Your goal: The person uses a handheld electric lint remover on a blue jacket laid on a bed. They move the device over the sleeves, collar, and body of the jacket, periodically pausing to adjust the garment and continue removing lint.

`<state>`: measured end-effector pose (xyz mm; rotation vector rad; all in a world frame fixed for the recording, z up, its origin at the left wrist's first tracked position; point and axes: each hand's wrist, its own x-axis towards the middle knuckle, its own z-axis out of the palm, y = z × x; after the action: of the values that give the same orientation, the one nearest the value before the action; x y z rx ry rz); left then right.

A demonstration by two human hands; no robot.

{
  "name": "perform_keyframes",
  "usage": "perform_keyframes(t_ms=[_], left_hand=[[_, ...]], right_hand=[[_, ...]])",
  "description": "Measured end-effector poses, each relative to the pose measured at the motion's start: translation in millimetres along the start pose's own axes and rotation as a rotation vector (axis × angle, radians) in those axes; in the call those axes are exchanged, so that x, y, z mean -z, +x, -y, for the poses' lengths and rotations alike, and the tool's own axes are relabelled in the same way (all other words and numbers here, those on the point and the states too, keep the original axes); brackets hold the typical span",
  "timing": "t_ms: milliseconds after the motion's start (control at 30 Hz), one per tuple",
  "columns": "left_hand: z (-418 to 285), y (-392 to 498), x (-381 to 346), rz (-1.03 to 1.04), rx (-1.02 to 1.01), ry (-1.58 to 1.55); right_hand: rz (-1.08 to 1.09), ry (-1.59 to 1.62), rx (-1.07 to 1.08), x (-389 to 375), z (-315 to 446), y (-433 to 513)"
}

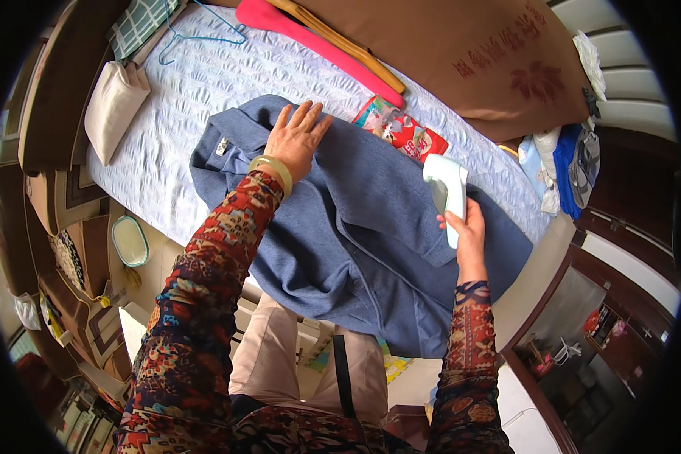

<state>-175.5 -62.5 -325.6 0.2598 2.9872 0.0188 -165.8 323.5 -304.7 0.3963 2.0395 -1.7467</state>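
Note:
A blue-grey woollen coat (374, 187) lies spread over the near part of a bed, its collar to the left and its lower edge hanging down in front of my legs. My left hand (295, 139) rests palm down on the coat near the shoulder, fingers apart, holding nothing. In my right hand (468, 235) is a pale handheld fabric shaver (451, 184), gripped by its handle. The shaver has a translucent grey container on its side and is above the coat's sleeve; whether its head touches the cloth cannot be seen.
Behind the coat lie a red printed packet (408, 133) and a long pink object (318, 48) beside wooden sticks (346, 40). A blue wire hanger (204, 37) and a folded cream cloth (116, 108) are on the quilted bedcover (170, 113). A brown covered bundle (459, 57) stands at the back.

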Motion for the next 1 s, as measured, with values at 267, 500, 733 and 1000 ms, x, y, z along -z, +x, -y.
perform_keyframes(t_ms=[267,500,733,1000], left_hand=[[-6,8,-19,0.083,-0.083,-0.068],[-9,-6,-13,-0.208,-0.125,-0.191],[2,-113,18,-0.238,-0.179,-0.246],[-7,-225,-20,0.285,-0.083,-0.176]], right_hand=[[-0.003,0.083,-0.116,13,-31,17],[-0.034,0.072,0.049,23,-43,4],[0.127,0.208,-0.089,16,-38,-148],[0.184,0.051,-0.393,-9,-86,-260]])
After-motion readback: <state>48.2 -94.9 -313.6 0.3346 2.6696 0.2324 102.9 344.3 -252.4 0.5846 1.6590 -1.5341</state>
